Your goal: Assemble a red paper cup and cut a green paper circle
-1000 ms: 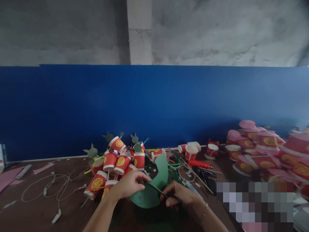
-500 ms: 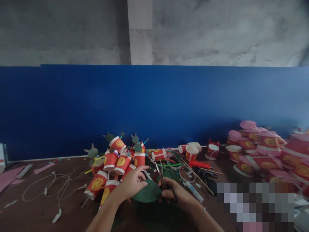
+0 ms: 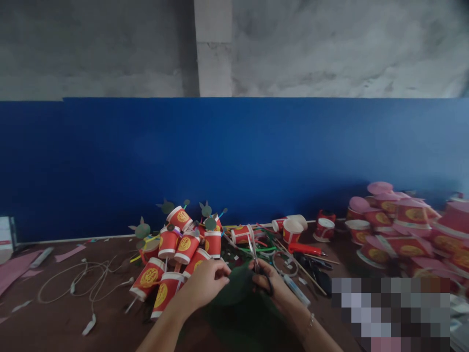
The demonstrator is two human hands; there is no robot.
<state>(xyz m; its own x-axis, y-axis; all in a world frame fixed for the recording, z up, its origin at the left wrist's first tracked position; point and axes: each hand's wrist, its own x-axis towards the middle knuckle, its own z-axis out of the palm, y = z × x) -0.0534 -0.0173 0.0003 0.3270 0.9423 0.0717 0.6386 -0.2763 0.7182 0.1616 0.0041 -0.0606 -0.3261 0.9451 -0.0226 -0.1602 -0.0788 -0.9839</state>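
My left hand (image 3: 211, 282) has its fingers curled at the left edge of a dark green sheet of paper (image 3: 236, 288), pinching it; the fingertips are partly hidden. My right hand (image 3: 270, 284) is closed around the dark handles of a pair of scissors (image 3: 253, 252). The metal blades point up and away from me, just beyond the sheet's right edge. To the left of my left hand is a pile of red paper cups (image 3: 187, 246) with yellow prints, some carrying sticks and small green rabbit-like shapes (image 3: 142, 229).
White earphones with a tangled cable (image 3: 89, 323) lie at left. Beyond my right hand are a red glue gun (image 3: 306, 250), a glue tube (image 3: 297, 291) and thin sticks. Cups with pink paper (image 3: 412, 215) are heaped at right. A blue panel (image 3: 234, 156) borders the table's back.
My right hand and the scissors have moved slightly right and up, the blades closer together. My left hand has shifted a little right and down, and the green sheet has tilted.
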